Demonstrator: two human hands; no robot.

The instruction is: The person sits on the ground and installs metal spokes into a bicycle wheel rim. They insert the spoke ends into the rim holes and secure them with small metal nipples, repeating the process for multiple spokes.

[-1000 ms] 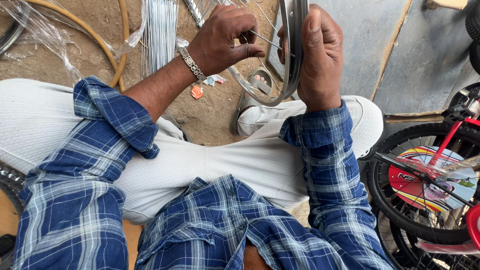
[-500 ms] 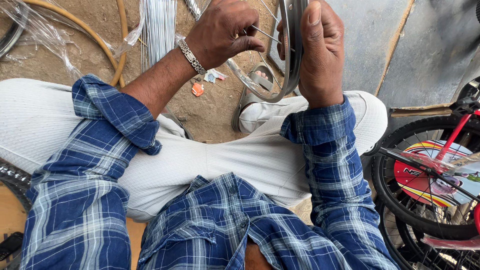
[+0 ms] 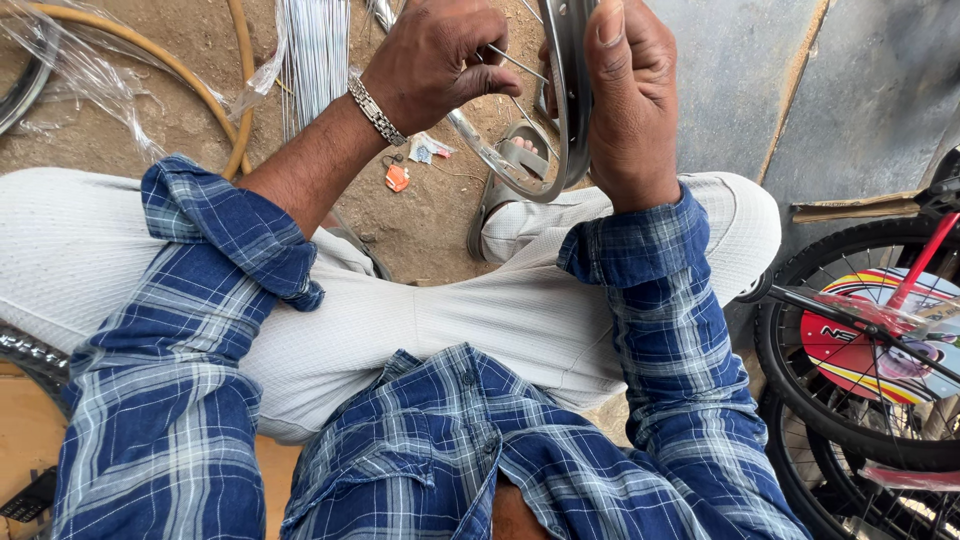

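Bicycle rim (image 3: 568,110), bare polished metal, stands on edge above the person's knees at about twelve o'clock in the view, its upper part cut off by the frame's top edge. Right hand (image 3: 632,100) wraps the rim from the one o'clock side, fingers closed behind the metal and thumb laid flat along its outer face. Left hand (image 3: 435,62), with a metal bracelet (image 3: 376,110) at the wrist, sits just beside the rim at eleven o'clock, fingers curled tight and pinching a thin spoke (image 3: 515,63) that runs across to the rim. Below the rim, at six o'clock from it, a sandalled foot (image 3: 512,165) rests on the dirt floor (image 3: 420,215), and the white trousers (image 3: 420,330) span the middle of the view. A bundle of loose spokes (image 3: 318,50) lies on the ground at ten o'clock, next to a yellow hoop (image 3: 238,100) and crumpled clear plastic (image 3: 70,60). At three to four o'clock a small bicycle wheel (image 3: 860,340) with a black tyre stands close to the right knee, crowding that side; the dirt between the knees is the open ground nearest the rim.
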